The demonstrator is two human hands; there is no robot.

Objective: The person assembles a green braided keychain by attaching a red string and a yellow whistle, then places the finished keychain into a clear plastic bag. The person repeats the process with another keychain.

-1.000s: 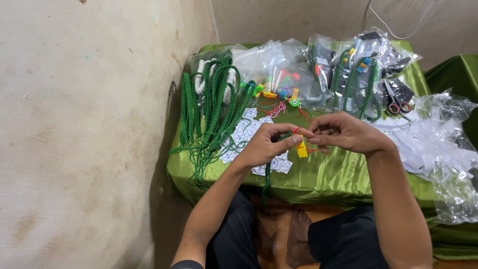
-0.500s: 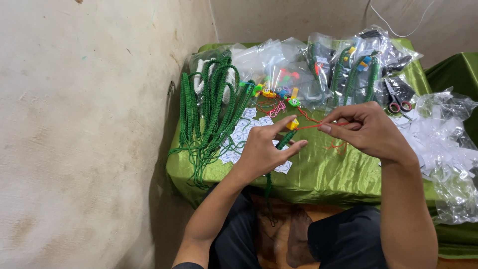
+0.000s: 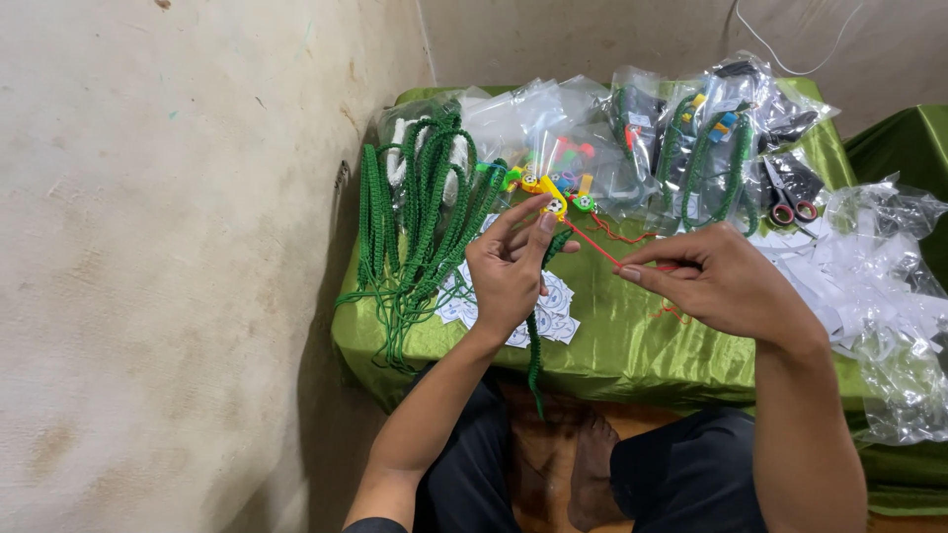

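A: What do we see in the hands, centre frame?

B: Left hand [image 3: 509, 271] is pinched shut on a yellow charm [image 3: 551, 194] w/ thumb and fingertips, just above frame centre. A green braided cord [image 3: 536, 331] hangs from that hand, down past the table edge twd the bottom of the frame.

A: And the right?

B: Right hand [image 3: 726, 281] sits centre-right, fingers closed on a red thread [image 3: 594, 244]. Thread runs taut, diagonal, from the charm down-right to the right fingertips. Hands are apart, joined only by the thread.

A: What's under them?

B: Table w/ shiny green cloth [image 3: 632, 341]. Small white paper tags [image 3: 556, 314] lie on it right below the left hand.

A: Left side of the table?

B: Pile of green braided cords [image 3: 420, 222], some ends dangling over the edge, next to the beige wall [image 3: 178, 247].

A: Top of frame?

B: Clear plastic bags [image 3: 553, 133] w/ coloured bits and more green cords inside, in a row along the back of the table. Red-handled scissors [image 3: 790, 202] upper right, near those bags.

A: Far right?

B: Heap of crumpled clear plastic wrappers [image 3: 889, 296], well apart from the left hand, near the right forearm. Whether it touches the arm, we can't tell.
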